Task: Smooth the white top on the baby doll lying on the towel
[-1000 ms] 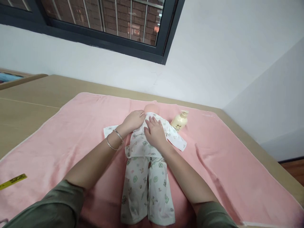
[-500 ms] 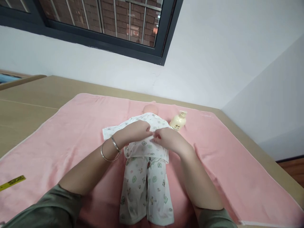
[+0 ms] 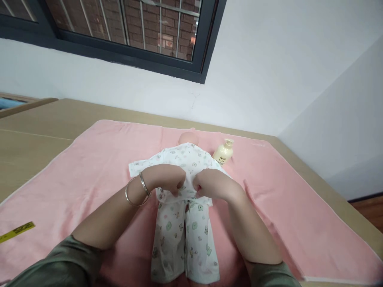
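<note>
- Shirt (image 3: pixel 189 157) lies at 12 o'clock from the trousers (image 3: pixel 169 239); draw cloth evenly toward 6.
- Left hand (image 3: pixel 169 178), right hand (image 3: pixel 211 183): fingers curled at cloth; whether pinching, can't tell.
- Match both pulls.

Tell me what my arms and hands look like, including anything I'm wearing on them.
Your left hand and right hand wear no gloves. Plain dark green sleeves end near both elbows. Shiny silver-coloured jewellery, one or two slim bangles, circles the left wrist; none shows on the right.
</note>
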Tool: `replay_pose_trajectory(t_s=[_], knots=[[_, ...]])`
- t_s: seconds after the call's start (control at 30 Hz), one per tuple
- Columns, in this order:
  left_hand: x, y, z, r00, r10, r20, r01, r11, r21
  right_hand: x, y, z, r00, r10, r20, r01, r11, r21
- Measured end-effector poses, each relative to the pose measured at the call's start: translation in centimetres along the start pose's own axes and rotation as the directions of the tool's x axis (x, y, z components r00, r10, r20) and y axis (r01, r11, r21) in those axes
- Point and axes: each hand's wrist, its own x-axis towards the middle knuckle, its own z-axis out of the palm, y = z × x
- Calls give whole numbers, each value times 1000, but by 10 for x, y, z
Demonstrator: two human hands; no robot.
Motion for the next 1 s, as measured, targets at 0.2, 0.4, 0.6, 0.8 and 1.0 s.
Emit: replay_pose_trajectory(t_s=[0.2,0.4,0.6,0.8,1.0], knots=[[-1,6,2,999,2,42,2,996,-88,6,-1,5,993,-72,89,71,997,10],[-4,17,-3,1000,-11,25,11,1000,-10,-2,1,-3,997,10,79,-14,998,56],[8,17,-11,982,63,-178,-108,960,-257,-42,37,-30,943,239,-231,-188,957,223],[81,26,-12,875,-162,-456,-329,492,-806,-39,71,-35,595,547,-589,-386,837,387],[139,51,-39,929,-277,-246,-305,-196,-932,-12,94,-26,563,468,-681,-345,882,321]])
